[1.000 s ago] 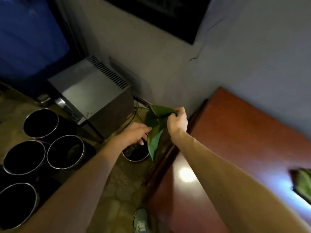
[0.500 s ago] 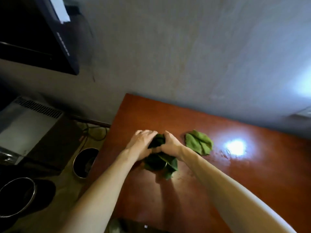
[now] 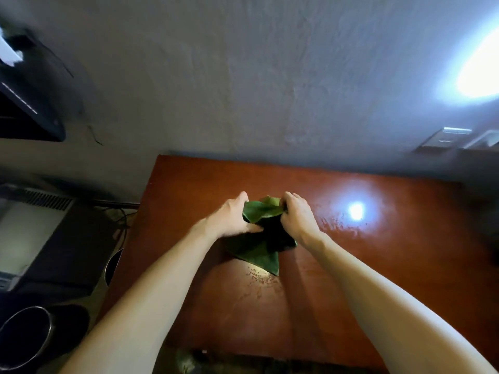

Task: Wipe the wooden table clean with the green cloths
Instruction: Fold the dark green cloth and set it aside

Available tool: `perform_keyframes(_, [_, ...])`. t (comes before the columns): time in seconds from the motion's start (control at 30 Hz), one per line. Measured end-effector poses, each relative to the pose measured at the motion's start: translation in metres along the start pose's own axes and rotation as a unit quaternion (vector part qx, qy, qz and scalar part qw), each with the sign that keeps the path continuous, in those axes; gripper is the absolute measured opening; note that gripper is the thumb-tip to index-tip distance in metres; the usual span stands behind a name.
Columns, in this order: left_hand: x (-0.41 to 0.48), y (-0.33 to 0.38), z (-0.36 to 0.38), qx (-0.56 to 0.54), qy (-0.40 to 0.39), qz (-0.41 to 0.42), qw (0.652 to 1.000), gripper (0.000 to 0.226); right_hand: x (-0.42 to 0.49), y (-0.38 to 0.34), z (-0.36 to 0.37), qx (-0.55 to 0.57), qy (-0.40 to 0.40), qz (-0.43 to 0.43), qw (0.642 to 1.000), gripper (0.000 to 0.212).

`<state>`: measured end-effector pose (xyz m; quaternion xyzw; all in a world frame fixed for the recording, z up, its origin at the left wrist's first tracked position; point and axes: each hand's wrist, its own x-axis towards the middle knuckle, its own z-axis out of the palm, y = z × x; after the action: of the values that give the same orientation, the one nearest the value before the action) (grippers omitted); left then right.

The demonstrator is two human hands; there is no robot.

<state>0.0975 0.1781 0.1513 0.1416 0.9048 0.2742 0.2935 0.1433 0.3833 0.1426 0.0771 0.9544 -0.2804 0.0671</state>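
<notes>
Gripping a green cloth (image 3: 256, 255) from either side, both hands meet over the middle of the wooden table (image 3: 391, 265). The left hand (image 3: 229, 218) curls its fingers, held close together, over the cloth's left edge, and its thumb presses in from below. The right hand (image 3: 297, 217) mirrors it, its fingers bent down into the bunched top of the cloth; the fingertips are buried in the folds, so how far they close I cannot tell. Between the hands a lighter green fold sticks up, and whether it belongs to the same cloth or to a second one cannot be told. The cloth's lower part lies on the tabletop, spread into a point toward the near edge.

A bright patch of light (image 3: 356, 210) shines on the wood just right of the right hand. A grey wall (image 3: 243, 90) rises behind the table, with a switch plate (image 3: 445, 137) on it at the far right. Left of the table stands a metal box (image 3: 35, 233) with a vent grille, some cables (image 3: 121, 217) trailing beside it, and a dark round pot (image 3: 24, 336) near the lower left corner.
</notes>
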Motion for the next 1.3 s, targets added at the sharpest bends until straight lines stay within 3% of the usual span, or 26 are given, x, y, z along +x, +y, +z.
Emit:
perform_keyframes(0.13, [-0.004, 0.001, -0.013, 0.082, -0.020, 0.035, 0.996, 0.044, -0.006, 0.013, -0.017, 0.164, 0.000, 0.086, 0.983, 0.018])
perform_keyframes(0.27, [-0.011, -0.017, -0.031, -0.001, -0.126, 0.046, 0.991, 0.016, -0.008, 0.014, -0.022, 0.220, -0.072, 0.051, 0.972, 0.032])
perform_keyframes(0.3, [-0.013, -0.023, -0.038, -0.042, -0.170, 0.034, 0.984, 0.016, -0.003, 0.012, -0.019, 0.232, -0.093, 0.049, 0.967, 0.031])
perform_keyframes(0.33, [-0.014, -0.030, -0.045, -0.084, -0.216, 0.009, 0.973, 0.030, 0.003, 0.008, -0.017, 0.229, -0.111, 0.042, 0.966, 0.031])
perform_keyframes(0.37, [-0.014, -0.036, -0.053, -0.119, -0.258, -0.022, 0.959, 0.043, 0.012, 0.003, -0.012, 0.202, -0.122, 0.028, 0.971, 0.033])
perform_keyframes(0.43, [-0.008, -0.051, -0.066, -0.138, -0.301, -0.076, 0.941, 0.050, 0.032, -0.009, -0.002, 0.122, -0.132, 0.005, 0.984, 0.037])
perform_keyframes(0.5, [0.008, -0.072, -0.069, -0.110, -0.259, -0.125, 0.951, 0.052, 0.051, -0.023, 0.014, 0.049, -0.100, -0.015, 0.994, 0.032])
perform_keyframes(0.6, [0.028, -0.103, -0.057, 0.019, -0.101, -0.171, 0.980, 0.069, 0.070, -0.039, 0.044, -0.058, 0.047, -0.090, 0.993, 0.025])
perform_keyframes(0.67, [0.037, -0.120, -0.042, 0.073, 0.024, -0.141, 0.987, 0.044, 0.070, -0.048, 0.066, -0.095, 0.118, -0.135, 0.979, 0.024])
perform_keyframes(0.73, [0.040, -0.130, -0.028, 0.014, 0.135, -0.151, 0.979, 0.023, 0.054, -0.052, 0.095, -0.124, 0.116, -0.164, 0.972, 0.018])
perform_keyframes(0.77, [0.043, -0.136, -0.020, -0.046, 0.147, -0.181, 0.971, 0.024, 0.043, -0.052, 0.114, -0.148, 0.084, -0.175, 0.970, 0.013])
perform_keyframes(0.83, [0.042, -0.143, -0.004, -0.151, 0.079, -0.227, 0.959, 0.036, 0.011, -0.056, 0.148, -0.189, -0.060, -0.179, 0.964, 0.018])
perform_keyframes(0.9, [0.035, -0.146, 0.011, -0.134, -0.034, -0.222, 0.965, 0.060, -0.019, -0.062, 0.167, -0.198, -0.209, -0.171, 0.942, 0.030])
perform_keyframes(0.93, [0.032, -0.146, 0.017, -0.097, -0.064, -0.209, 0.971, 0.071, -0.029, -0.062, 0.171, -0.189, -0.243, -0.174, 0.935, 0.034])
perform_keyframes(1.0, [0.032, -0.147, 0.031, -0.055, -0.052, -0.177, 0.981, 0.073, -0.038, -0.055, 0.169, -0.159, -0.229, -0.186, 0.942, 0.041])
perform_keyframes(1.1, [0.041, -0.147, 0.042, -0.021, 0.011, -0.149, 0.989, 0.048, -0.030, -0.027, 0.156, -0.267, -0.158, -0.199, 0.930, 0.068])
perform_keyframes(1.2, [0.050, -0.142, 0.031, -0.138, 0.033, -0.172, 0.975, 0.039, -0.010, -0.006, 0.127, -0.330, -0.204, -0.144, 0.911, 0.106])
perform_keyframes(1.23, [0.053, -0.142, 0.026, -0.175, 0.041, -0.168, 0.969, 0.028, -0.002, -0.003, 0.120, -0.327, -0.235, -0.120, 0.908, 0.104])
perform_keyframes(1.27, [0.055, -0.142, 0.021, -0.188, 0.051, -0.148, 0.970, 0.018, 0.005, -0.002, 0.112, -0.313, -0.254, -0.103, 0.909, 0.091])
perform_keyframes(1.3, [0.056, -0.141, 0.017, -0.186, 0.054, -0.128, 0.973, 0.023, 0.010, -0.003, 0.107, -0.299, -0.257, -0.102, 0.913, 0.071])
